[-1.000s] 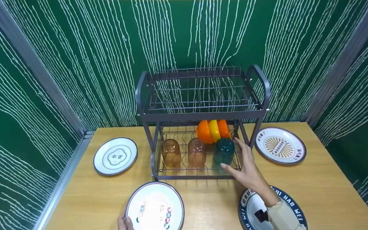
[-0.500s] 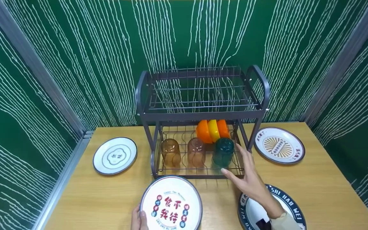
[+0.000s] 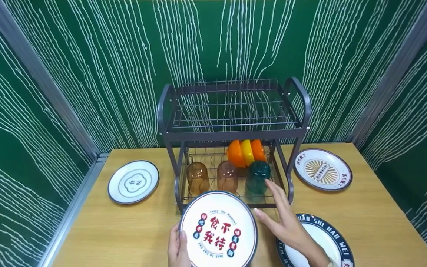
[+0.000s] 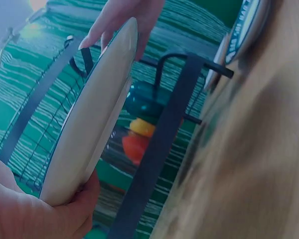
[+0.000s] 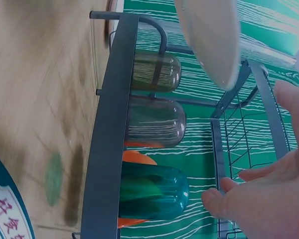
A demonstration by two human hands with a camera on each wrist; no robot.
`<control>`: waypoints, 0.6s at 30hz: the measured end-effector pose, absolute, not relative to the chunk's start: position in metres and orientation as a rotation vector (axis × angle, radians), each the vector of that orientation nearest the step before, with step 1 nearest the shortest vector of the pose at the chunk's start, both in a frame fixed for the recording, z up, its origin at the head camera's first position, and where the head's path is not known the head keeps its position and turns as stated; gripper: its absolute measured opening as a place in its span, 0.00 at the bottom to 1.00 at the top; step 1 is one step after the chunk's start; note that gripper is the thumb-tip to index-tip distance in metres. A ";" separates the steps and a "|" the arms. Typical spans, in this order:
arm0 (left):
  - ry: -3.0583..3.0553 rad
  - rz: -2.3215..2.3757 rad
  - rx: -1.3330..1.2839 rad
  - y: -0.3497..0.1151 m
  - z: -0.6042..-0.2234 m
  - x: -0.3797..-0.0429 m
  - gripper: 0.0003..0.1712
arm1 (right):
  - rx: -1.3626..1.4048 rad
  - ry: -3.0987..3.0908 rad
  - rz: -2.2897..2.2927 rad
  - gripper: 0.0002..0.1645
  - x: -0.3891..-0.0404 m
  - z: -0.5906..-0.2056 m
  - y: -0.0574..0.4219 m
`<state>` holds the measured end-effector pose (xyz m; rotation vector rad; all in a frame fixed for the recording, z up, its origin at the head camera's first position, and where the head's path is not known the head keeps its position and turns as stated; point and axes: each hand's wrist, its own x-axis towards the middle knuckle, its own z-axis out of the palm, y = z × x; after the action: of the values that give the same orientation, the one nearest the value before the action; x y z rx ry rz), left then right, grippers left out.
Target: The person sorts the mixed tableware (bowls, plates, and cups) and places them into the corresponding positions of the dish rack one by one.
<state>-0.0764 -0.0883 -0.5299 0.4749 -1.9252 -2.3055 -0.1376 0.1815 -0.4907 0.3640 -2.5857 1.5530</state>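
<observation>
1. Gripping the lettered plate (image 3: 219,230) by its left edge is the left hand (image 3: 178,246); we see its thumb against the printed face and, in the left wrist view, fingers curled against the underside.
2. We find this plate raised above the tabletop (image 3: 124,230), in front of the dish rack (image 3: 232,134), its face tilted up toward us and its far edge hiding part of the rack's lower front bar.
3. We see the right hand (image 3: 287,227) with its fingers apart, holding nothing, near the plate's right edge; the right wrist view shows us a gap between its thumb and the plate, and another between its fingertips and the green cup (image 3: 260,173).
4. On the lower tier we count three upturned cups along the front: the amber cup (image 3: 197,178), the pink cup (image 3: 227,178) and the green one.
5. Behind them, toward the right, we make out orange and yellow bowls (image 3: 247,152) standing on edge in a row.
6. Around the rack we note the pale plate (image 3: 133,181) at left, the sunburst plate (image 3: 323,170) at right, and the dark-rimmed plate (image 3: 334,233), partly behind the right forearm.
</observation>
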 end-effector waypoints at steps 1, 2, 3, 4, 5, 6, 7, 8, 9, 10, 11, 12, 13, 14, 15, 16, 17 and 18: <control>-1.926 -2.310 0.479 -0.086 -0.528 -0.077 0.22 | 0.372 -2.589 1.557 0.47 -0.136 -0.491 0.181; -1.916 -2.316 0.466 -0.084 -0.526 -0.078 0.22 | 0.381 -2.589 1.566 0.45 -0.135 -0.492 0.181; -1.902 -2.323 0.456 -0.082 -0.525 -0.079 0.22 | 0.394 -2.589 1.573 0.43 -0.134 -0.492 0.180; -1.887 -2.332 0.441 -0.080 -0.524 -0.080 0.21 | 0.400 -2.598 1.579 0.41 -0.133 -0.493 0.179; -1.879 -2.337 0.419 -0.078 -0.522 -0.082 0.21 | 0.406 -2.606 1.590 0.40 -0.131 -0.493 0.179; -1.869 -2.344 0.398 -0.076 -0.521 -0.083 0.21 | 0.406 -2.619 1.601 0.39 -0.130 -0.493 0.178; -1.858 -2.352 0.379 -0.075 -0.519 -0.084 0.21 | 0.407 -2.629 1.615 0.39 -0.128 -0.493 0.177; -1.849 -2.358 0.362 -0.073 -0.517 -0.085 0.21 | 0.404 -2.640 1.632 0.38 -0.126 -0.493 0.176; -1.843 -2.364 0.351 -0.071 -0.515 -0.086 0.21 | 0.394 -2.655 1.651 0.38 -0.124 -0.492 0.175; -1.836 -2.369 0.337 -0.069 -0.513 -0.086 0.21 | 0.381 -2.666 1.679 0.39 -0.122 -0.491 0.174; -1.819 -2.381 0.317 -0.067 -0.511 -0.087 0.21 | 0.357 -2.677 1.713 0.40 -0.120 -0.490 0.173; -1.807 -2.389 0.305 -0.066 -0.509 -0.088 0.21 | 0.325 -2.680 1.759 0.41 -0.118 -0.489 0.172; -1.797 -2.397 0.295 -0.064 -0.507 -0.088 0.21 | 0.287 -2.682 1.807 0.42 -0.116 -0.487 0.171; -1.792 -2.402 0.286 -0.063 -0.505 -0.089 0.21 | 0.242 -2.678 1.860 0.44 -0.115 -0.486 0.170; -1.788 -2.408 0.275 -0.062 -0.503 -0.090 0.21 | 0.191 -2.671 1.909 0.45 -0.113 -0.484 0.169; -1.793 -2.411 0.272 -0.061 -0.501 -0.091 0.21 | 0.137 -2.659 1.962 0.47 -0.112 -0.482 0.168; -1.799 -2.415 0.269 -0.060 -0.499 -0.092 0.21 | 0.076 -2.646 2.012 0.49 -0.111 -0.480 0.168; -1.807 -2.416 0.268 -0.059 -0.497 -0.093 0.22 | 0.039 -2.622 2.067 0.49 -0.110 -0.479 0.168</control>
<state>-0.0928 -0.0591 -0.4974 0.2682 -1.8070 -2.4163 -0.1097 0.1677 -0.4788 0.0394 -2.6224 2.0668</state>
